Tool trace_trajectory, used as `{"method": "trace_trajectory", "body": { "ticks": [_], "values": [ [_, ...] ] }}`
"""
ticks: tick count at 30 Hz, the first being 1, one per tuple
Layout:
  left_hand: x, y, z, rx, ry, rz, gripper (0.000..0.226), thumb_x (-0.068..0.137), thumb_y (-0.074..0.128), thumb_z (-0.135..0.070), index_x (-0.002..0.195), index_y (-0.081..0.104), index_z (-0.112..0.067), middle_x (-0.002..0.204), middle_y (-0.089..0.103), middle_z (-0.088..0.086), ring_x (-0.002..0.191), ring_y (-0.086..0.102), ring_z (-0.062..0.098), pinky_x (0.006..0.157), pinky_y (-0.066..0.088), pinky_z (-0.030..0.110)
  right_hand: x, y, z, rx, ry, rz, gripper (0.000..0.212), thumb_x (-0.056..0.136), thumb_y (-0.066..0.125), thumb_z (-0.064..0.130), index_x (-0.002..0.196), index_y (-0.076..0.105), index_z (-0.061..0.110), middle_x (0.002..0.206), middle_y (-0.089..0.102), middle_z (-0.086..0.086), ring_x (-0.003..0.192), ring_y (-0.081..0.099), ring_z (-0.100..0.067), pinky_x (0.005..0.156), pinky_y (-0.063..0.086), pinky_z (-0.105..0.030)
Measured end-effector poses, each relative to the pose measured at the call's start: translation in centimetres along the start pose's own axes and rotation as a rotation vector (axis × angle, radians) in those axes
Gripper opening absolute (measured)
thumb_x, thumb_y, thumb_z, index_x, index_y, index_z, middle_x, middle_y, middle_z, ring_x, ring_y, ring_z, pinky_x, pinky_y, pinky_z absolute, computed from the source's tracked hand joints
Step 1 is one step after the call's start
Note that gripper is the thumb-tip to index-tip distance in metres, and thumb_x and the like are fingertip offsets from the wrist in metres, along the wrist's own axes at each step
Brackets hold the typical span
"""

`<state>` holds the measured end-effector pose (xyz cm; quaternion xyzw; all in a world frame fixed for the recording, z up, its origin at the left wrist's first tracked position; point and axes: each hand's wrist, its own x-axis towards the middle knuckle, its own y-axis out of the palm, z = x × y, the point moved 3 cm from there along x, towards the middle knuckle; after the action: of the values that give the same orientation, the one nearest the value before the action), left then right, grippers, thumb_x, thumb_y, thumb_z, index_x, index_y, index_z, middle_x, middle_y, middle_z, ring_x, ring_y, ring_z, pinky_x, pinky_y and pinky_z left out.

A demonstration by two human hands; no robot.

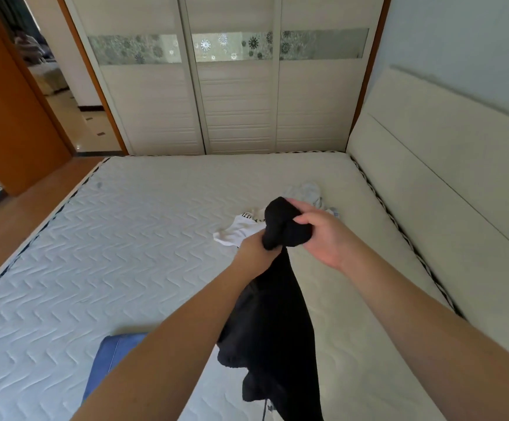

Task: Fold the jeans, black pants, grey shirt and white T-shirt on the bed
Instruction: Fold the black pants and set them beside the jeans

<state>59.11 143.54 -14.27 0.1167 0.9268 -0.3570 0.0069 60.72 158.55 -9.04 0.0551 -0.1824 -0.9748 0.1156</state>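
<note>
The black pants [273, 326] hang bunched above the bed, held up by both hands. My left hand [254, 249] grips the cloth from below and my right hand [323, 235] grips the bunched top end. Behind my hands the white T-shirt [238, 230] lies crumpled on the mattress [110, 238]. The grey shirt [306, 191] lies crumpled a little farther back, partly hidden by my right hand. The blue jeans [115, 357] lie on the near part of the bed, partly under my left forearm.
A padded headboard [444, 177] runs along the bed's right side. A sliding-door wardrobe [232, 101] stands just beyond the far edge. An orange door [7, 110] and wooden floor are at the left.
</note>
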Motion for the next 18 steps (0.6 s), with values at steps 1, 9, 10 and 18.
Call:
{"method": "trace_trajectory", "body": {
  "ticks": [1, 9, 10, 18],
  "values": [
    [-0.2, -0.8, -0.2, -0.001, -0.01, -0.022, 0.019, 0.091, 0.06, -0.037, 0.09, 0.056, -0.019, 0.076, 0.058, -0.005, 0.085, 0.062, 0.025, 0.068, 0.047, 0.028, -0.3, 0.4, 0.6, -0.001, -0.046, 0.03, 0.043, 0.092, 0.045, 0.011, 0.134, 0.055, 0.018, 0.135, 0.06, -0.002, 0.127, 0.054, -0.017, 0.1, 0.047, -0.029],
    [-4.0, -7.3, -5.5, -0.515, 0.001, 0.01, 0.008, 0.088, 0.063, -0.033, 0.088, 0.061, -0.025, 0.101, 0.069, 0.006, 0.096, 0.065, 0.024, 0.09, 0.054, 0.042, -7.6, -2.0, -10.0, -0.614, 0.133, -0.076, 0.1, 0.065, 0.079, 0.064, 0.147, 0.025, 0.044, 0.148, 0.04, 0.02, 0.137, 0.037, -0.002, 0.115, 0.032, -0.037],
    [-4.5, -8.0, -6.4, -0.626, -0.016, 0.018, 0.008, 0.089, 0.063, -0.03, 0.092, 0.061, -0.023, 0.102, 0.069, 0.007, 0.096, 0.065, 0.024, 0.09, 0.055, 0.041, -8.4, -1.8, -12.0, -0.711, 0.17, -0.11, 0.107, 0.057, 0.084, 0.064, 0.145, 0.028, 0.042, 0.146, 0.043, 0.019, 0.136, 0.041, -0.006, 0.112, 0.037, -0.037],
    [-5.8, -12.3, -10.8, -1.257, -0.061, 0.138, 0.03, 0.094, 0.059, -0.02, 0.118, 0.061, -0.001, 0.11, 0.071, 0.016, 0.098, 0.069, 0.028, 0.09, 0.056, 0.042, -7.2, 2.5, -10.9, -0.458, 0.065, -0.59, 0.032, 0.084, 0.064, 0.048, 0.11, 0.062, 0.029, 0.1, 0.07, 0.008, 0.101, 0.066, -0.023, 0.073, 0.053, -0.031]
  ]
}}
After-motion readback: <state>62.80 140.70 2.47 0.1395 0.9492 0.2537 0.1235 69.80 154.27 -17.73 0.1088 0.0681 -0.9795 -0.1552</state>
